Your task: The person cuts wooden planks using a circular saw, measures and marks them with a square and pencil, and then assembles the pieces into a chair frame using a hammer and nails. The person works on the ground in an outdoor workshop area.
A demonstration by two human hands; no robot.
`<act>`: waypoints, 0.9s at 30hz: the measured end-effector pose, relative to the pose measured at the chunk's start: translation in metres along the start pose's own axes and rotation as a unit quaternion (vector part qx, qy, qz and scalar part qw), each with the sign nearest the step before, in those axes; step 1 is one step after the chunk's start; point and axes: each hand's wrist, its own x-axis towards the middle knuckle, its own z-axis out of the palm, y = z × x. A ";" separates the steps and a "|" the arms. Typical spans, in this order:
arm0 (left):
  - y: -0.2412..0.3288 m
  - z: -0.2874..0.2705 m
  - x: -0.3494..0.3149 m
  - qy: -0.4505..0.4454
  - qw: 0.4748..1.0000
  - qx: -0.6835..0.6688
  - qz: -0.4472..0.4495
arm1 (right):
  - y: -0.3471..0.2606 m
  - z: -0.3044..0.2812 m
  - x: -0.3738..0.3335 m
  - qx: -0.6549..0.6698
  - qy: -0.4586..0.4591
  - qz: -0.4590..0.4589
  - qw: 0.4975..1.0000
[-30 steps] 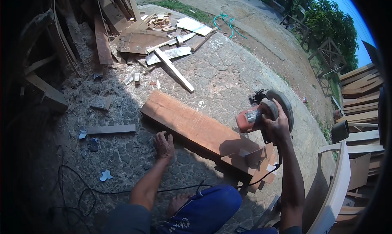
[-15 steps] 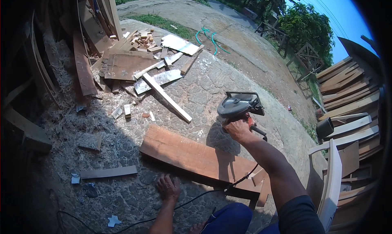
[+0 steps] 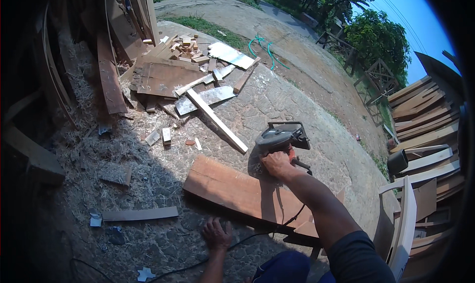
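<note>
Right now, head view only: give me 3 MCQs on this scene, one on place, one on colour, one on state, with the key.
1. Where does the left hand rest?
A. on the stony ground, near side of the long reddish-brown wooden plank
B. on the saw
C. on the white chair frame

2. What colour is the hose lying at the edge of the paving beyond the scrap wood?
A. red
B. green
C. black

3. How is the grey handheld circular saw held?
A. lying untouched on the ground
B. gripped by both hands
C. gripped by the right hand alone, at the plank's far edge

Key: 1 A, palm is flat on the ground, short of the plank; 2 B, its coils are green; 3 C, only the right hand wraps the handle.
</note>
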 end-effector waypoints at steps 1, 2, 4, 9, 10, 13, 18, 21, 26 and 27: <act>0.000 0.000 -0.001 -0.008 1.000 -0.008 -0.005 | -0.004 0.001 0.005 0.005 -0.022 -0.006 1.000; -0.002 -0.003 -0.001 -0.012 1.000 -0.006 -0.010 | -0.012 0.003 0.009 0.000 -0.012 -0.012 1.000; 0.005 -0.004 0.000 -0.021 1.000 -0.016 -0.015 | -0.016 0.013 0.013 -0.018 0.004 -0.011 1.000; 0.004 -0.004 0.004 -0.020 1.000 0.011 -0.013 | -0.037 0.026 0.027 -0.023 0.032 -0.021 0.999; 0.001 -0.002 0.007 -0.005 1.000 0.024 -0.013 | -0.042 0.022 0.025 -0.051 0.047 -0.031 0.997; 0.007 0.007 0.003 0.010 0.999 0.033 0.004 | -0.044 0.036 0.015 -0.068 0.070 -0.030 0.995; 0.005 0.014 0.002 0.011 0.999 0.046 0.017 | -0.068 0.035 0.016 -0.102 0.067 -0.015 0.992; 0.007 0.017 -0.002 0.048 0.996 0.055 0.056 | -0.068 0.044 0.014 -0.063 0.079 -0.012 0.995; -0.015 0.041 -0.007 0.050 0.992 0.093 0.070 | -0.108 0.027 -0.050 0.017 0.305 -0.113 0.945; -0.023 0.038 -0.003 0.057 0.991 0.113 0.051 | -0.088 0.001 -0.099 0.131 0.354 -0.160 0.912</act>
